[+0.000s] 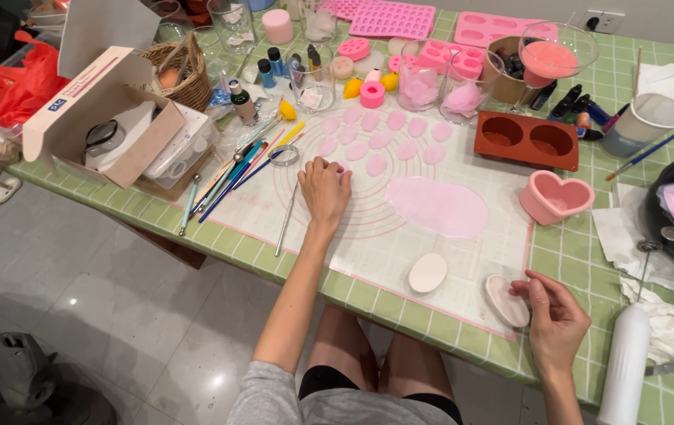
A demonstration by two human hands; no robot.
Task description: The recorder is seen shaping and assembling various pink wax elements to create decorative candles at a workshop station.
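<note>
Bench [565,260] with green checked cover; a translucent work mat [376,244] with pink border and ring markings lies along its near edge. On the mat's right half, a flattened pink slab [438,206], irregular oval. Beyond it toward the far edge, a brown two-cavity mould [527,139]; just off the mat's right edge, a pink heart-shaped mould [557,196]. Toward the far edge of the mat, a cluster of small pink discs [376,138], lying flat and mostly apart. Left hand [325,189] rests palm down on the mat's ringed centre, fingers curled narrow, holding nothing. Right hand [553,315] at the mat's near right corner, fingers closed lightly on the edge of a pale oval piece [506,301], which lies tilted at the mat border. A second white oval piece [428,272] lies flat nearby, untouched.
</note>
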